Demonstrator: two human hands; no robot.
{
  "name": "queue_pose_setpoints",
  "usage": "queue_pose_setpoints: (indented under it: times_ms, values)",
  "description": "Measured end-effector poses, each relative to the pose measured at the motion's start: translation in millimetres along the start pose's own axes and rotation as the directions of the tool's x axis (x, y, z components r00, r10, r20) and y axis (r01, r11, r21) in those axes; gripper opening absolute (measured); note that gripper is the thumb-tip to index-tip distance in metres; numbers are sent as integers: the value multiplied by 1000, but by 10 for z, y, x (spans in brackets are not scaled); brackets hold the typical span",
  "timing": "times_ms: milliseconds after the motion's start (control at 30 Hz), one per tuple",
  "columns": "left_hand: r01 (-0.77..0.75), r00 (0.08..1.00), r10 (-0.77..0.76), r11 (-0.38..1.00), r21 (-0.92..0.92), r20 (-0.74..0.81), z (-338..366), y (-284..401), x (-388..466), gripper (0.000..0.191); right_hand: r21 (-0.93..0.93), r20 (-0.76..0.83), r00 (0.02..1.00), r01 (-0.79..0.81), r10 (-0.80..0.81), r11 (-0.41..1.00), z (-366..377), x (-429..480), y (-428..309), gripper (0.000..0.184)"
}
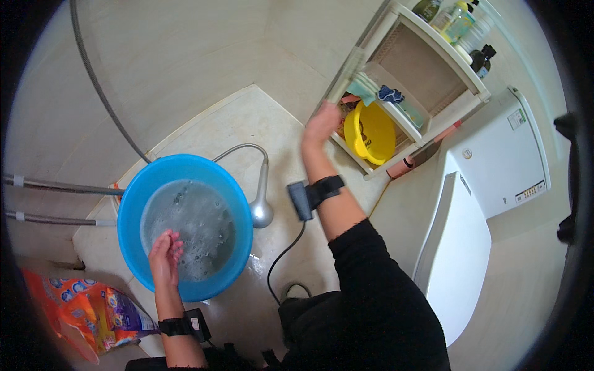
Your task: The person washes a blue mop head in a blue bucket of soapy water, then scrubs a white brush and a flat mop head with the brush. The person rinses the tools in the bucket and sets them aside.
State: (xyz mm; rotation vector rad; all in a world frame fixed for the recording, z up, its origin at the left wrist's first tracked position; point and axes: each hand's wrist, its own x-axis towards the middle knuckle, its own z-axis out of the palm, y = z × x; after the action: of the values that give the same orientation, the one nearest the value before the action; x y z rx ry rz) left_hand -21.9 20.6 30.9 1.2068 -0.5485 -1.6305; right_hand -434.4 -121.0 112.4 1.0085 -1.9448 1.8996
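My left hand (166, 255) hovers over the near left part of a blue plastic basin (185, 296), its fingers loosely curled with nothing seen in them. Cloudy, sudsy water (199, 236) fills the lower part of the basin, with dark patches in it. My right hand (322, 123) is raised at the left side of a white plastic shelf rack (420, 134). From its closed fingers extends a long pale object (345, 76), too blurred to name. A yellow plastic basin (383, 132) stands tilted on the rack's bottom shelf, close to that hand.
A handheld shower head (262, 213) lies against the blue basin's right side, with metal hoses (93, 83) at the left. An orange detergent bag (88, 315) stands lower left. A white toilet (459, 259) is at right. Bottles (457, 23) line the rack's top.
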Motion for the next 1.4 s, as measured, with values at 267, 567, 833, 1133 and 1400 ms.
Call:
queue_pose_setpoints:
  times_ms: [267, 567, 833, 1133, 1400]
  values:
    - [24, 999, -23, 999, 43, -26, 95, -40, 49, 22, -161, -347, 848, -475, 401, 865, -1238, 1783, 1129, 26]
    - [47, 998, -42, 994, 98, -50, 183, -161, 51, 19, 434, -86, 785, -524, 613, 732, -1417, 1989, 1247, 16]
    - [36, 991, -24, 995, 88, -129, -155, -79, 53, 18, 541, 517, 474, -826, 713, 157, -615, 656, 758, 22]
    - [91, 849, 289, 745, 661, -443, -943, 461, 28, 27, -138, 984, -124, -59, 130, 989, 287, -2747, -7, 38]
    - [232, 837, 66, 857, 460, -544, -1632, -151, -52, 46, 427, 805, -593, 582, 1, 692, 163, -3608, -187, 55]
